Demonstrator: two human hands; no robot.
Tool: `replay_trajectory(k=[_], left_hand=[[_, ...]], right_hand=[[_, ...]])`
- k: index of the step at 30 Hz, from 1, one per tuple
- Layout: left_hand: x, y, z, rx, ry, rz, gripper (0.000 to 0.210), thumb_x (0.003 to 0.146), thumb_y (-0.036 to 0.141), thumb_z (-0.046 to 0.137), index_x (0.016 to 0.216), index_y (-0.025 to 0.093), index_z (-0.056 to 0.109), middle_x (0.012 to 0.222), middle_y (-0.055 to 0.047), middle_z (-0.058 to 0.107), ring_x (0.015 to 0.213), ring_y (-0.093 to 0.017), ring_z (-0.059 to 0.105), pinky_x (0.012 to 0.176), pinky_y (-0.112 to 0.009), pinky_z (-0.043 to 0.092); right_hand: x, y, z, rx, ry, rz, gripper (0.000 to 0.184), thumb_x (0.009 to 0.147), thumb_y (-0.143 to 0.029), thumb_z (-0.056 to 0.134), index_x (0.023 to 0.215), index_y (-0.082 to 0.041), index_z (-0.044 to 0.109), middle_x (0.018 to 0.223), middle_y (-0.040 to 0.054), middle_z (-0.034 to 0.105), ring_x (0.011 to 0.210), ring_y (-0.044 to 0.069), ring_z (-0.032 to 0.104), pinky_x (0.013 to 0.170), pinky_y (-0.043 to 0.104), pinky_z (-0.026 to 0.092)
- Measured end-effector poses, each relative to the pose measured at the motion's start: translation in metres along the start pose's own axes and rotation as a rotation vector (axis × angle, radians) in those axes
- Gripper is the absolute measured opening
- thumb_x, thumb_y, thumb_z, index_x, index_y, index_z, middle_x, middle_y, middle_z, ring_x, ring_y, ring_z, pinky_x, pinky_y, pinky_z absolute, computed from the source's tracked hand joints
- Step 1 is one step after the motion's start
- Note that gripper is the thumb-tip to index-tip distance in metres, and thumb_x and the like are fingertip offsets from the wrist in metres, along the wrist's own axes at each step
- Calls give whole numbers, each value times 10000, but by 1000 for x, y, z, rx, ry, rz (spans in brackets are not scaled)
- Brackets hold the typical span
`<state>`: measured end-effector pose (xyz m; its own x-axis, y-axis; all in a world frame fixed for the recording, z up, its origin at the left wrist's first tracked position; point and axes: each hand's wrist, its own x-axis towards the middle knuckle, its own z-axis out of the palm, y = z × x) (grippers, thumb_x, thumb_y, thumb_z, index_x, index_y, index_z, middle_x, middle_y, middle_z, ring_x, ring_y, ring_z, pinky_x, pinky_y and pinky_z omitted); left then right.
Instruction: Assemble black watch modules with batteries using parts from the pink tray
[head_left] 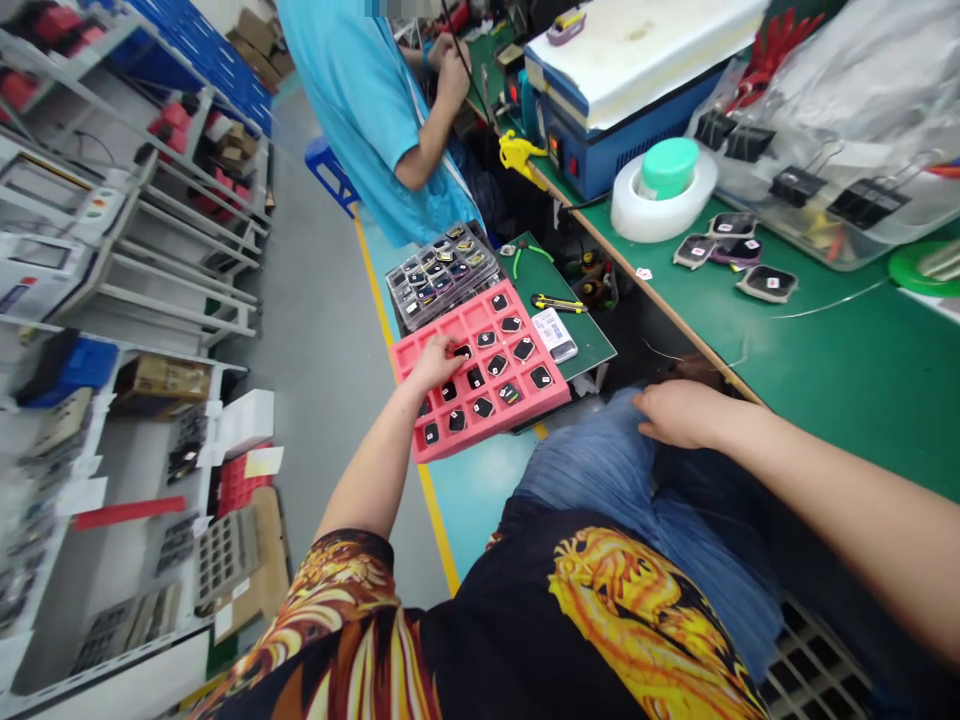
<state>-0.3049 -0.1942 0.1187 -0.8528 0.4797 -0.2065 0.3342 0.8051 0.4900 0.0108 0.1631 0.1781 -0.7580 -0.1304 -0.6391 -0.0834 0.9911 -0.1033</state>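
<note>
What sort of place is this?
Probably an electronics workshop, perhaps one handling watches: a pink tray holds rows of what look like watch faces, a yellow cutter lies beside it, and a long green workbench stands nearby.

I count one pink tray (491,428) mid-frame. Upper right, I see four watch cases (766,284) and four black clips (796,186).

The tray (475,316) lay under the left hand (439,362), watches (541,377) in it, a case (450,300) beyond. Pliers (522,246) and cutter (559,303) lay to that hand's right; the bench (840,380), beyond the right hand (675,412).
</note>
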Motion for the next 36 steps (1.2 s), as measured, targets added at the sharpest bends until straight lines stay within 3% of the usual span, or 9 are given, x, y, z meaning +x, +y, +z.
replay_trajectory(k=[7,14,19,25,29,31,33,36], left_hand=[[4,5,0,-12,-6,-29,523,721,121,765,1239,200,764,1305,-118,771,1168,-313,722,1067,-405,539],[7,8,-9,-59,-45,-79,282,636,178,833,915,185,794,907,-57,785,872,-274,724,824,-376,570],[1,12,-11,-94,-24,-104,208,664,254,839,860,195,796,875,-48,775,832,-240,691,776,-347,553],[-5,31,-14,-100,46,-158,183,665,274,868,814,198,793,761,-34,742,704,-204,639,664,-308,503],[-17,42,-34,-90,222,-143,123,759,245,812,837,164,763,739,-48,694,730,-215,625,645,-303,469],[-24,58,-39,-137,307,-132,229,867,266,729,1056,144,769,824,-58,719,754,-216,647,648,-303,482],[-37,96,-29,-323,330,-43,344,915,266,710,1240,158,735,909,-49,752,769,-201,683,674,-298,521],[-71,201,22,-584,101,285,343,917,239,776,1256,200,746,1022,-46,805,940,-233,760,805,-344,605]], right_hand=[[-17,-4,4,-4,-18,15,392,1049,-319,618,1302,-57,763,1224,229,784,1140,386,770,910,428,580],[-13,-4,2,-21,18,9,415,1054,-330,606,1323,-52,757,1228,228,785,1142,397,771,893,438,587],[-13,-4,-1,1,-8,0,403,1040,-304,614,1291,-30,770,1225,250,783,1154,412,767,916,452,591],[-16,-7,-3,7,8,1,419,1026,-292,621,1317,-29,768,1227,264,780,1123,415,772,909,469,597],[-9,-25,-17,62,-8,-6,319,981,-215,672,1199,-33,817,1227,261,784,1133,395,763,946,454,591],[2,-35,-27,98,-9,-13,308,934,-162,720,1191,-23,816,1242,264,780,1151,399,752,967,466,587],[7,-43,-29,111,-4,-21,320,922,-106,710,1214,-15,806,1263,265,773,1190,413,735,987,492,581],[-3,-52,-11,77,-4,-42,289,958,-56,627,1177,-28,813,1257,267,771,1209,406,732,1001,500,572]])
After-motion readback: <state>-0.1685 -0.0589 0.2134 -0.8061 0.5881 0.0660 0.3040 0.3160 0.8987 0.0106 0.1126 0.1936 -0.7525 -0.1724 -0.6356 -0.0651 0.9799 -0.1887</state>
